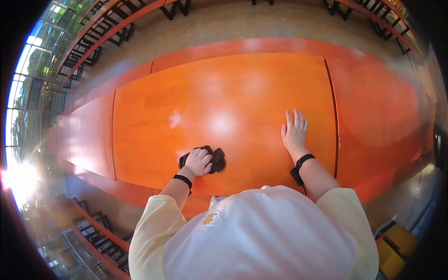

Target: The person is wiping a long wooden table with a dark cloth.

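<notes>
My left hand (199,161) presses down on a crumpled dark cloth (218,161) near the front edge of the orange table (154,112). Its fingers curl over the cloth, which bunches out on both sides of the hand. To the right, my right hand (294,132) lies flat on the tabletop with its fingers stretched out, holding nothing. A black band circles each wrist, and the right one carries a small black box (296,176) with a cable.
Neighbouring red-orange table sections adjoin at the left (91,133) and right (378,112), divided by dark seams. A long bench (261,45) runs along the far side. More tables with black legs stand beyond, and bright windows (28,93) line the left.
</notes>
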`<state>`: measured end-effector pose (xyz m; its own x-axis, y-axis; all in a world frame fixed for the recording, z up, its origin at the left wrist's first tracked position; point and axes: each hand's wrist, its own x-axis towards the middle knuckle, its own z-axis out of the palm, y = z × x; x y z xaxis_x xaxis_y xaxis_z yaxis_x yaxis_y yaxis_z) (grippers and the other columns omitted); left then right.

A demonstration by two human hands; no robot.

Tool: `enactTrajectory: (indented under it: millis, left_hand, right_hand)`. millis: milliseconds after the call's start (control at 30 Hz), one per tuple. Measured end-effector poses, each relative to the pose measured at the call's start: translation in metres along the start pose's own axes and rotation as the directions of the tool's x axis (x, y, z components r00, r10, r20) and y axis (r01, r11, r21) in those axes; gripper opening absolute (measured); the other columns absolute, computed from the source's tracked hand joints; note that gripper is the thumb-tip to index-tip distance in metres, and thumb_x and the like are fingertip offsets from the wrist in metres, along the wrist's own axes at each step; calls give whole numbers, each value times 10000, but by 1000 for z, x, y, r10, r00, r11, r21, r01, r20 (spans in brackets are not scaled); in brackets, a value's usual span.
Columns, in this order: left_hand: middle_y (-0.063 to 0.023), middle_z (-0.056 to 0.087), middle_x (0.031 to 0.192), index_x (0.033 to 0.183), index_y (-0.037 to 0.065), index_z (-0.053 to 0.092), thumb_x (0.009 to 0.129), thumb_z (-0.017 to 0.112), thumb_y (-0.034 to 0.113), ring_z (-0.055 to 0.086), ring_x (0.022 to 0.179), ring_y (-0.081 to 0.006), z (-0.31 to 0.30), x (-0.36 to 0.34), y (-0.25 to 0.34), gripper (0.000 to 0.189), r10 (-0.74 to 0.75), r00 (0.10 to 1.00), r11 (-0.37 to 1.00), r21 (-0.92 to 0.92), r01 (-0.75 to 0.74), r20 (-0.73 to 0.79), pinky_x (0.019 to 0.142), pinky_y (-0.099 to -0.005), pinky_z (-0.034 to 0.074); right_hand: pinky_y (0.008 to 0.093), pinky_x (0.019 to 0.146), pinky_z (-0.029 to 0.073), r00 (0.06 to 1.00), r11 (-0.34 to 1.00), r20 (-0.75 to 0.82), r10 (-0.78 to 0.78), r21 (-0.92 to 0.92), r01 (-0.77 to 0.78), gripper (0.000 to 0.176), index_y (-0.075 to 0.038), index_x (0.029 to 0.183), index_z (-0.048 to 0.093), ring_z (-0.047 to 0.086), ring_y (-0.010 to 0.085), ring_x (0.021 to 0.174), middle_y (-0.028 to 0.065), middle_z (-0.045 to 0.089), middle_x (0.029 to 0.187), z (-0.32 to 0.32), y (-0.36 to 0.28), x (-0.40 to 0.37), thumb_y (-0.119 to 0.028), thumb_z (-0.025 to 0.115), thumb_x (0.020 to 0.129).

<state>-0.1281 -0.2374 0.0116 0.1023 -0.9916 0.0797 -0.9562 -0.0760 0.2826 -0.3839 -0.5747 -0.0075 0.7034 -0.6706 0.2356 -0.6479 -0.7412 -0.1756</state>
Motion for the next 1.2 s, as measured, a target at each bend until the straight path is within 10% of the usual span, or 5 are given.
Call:
enactTrajectory:
  millis: [200,567,1000,1200]
  left_hand:
    - [-95,567,989,940,115,630,726,664,288,559,904,-315,-18,66,-80,278,158,987,987,2,-159,15,799,-451,462]
    - [-174,608,967,950,34,582,928,481,247,581,920,-394,-43,243,-290,237,-314,889,891,221,397,-332,798,-491,478]
    - [-155,616,900,888,59,592,900,527,273,606,873,-363,-35,300,-252,223,-295,890,915,167,368,-348,760,-480,496]
    - [-130,561,793,756,88,568,772,598,219,575,749,-341,-21,209,-124,135,-12,985,1000,16,15,-173,673,-463,472]
  right_hand:
    - [589,1140,184,991,999,124,38,-11,-37,575,-122,1422,453,294,382,1391,194,335,1499,-3,-3,1,-245,574,874]
    - [574,1137,220,984,998,165,65,-17,-63,560,-150,1397,475,336,370,1371,180,357,1479,-17,-7,7,-223,595,854]
    - [567,1140,215,988,998,140,65,-25,-62,569,-164,1415,458,327,368,1375,173,346,1491,-15,-8,5,-215,577,861]
    - [553,1151,204,988,998,146,41,-52,-34,570,-158,1420,450,315,366,1385,172,330,1503,-12,-3,5,-219,577,867]
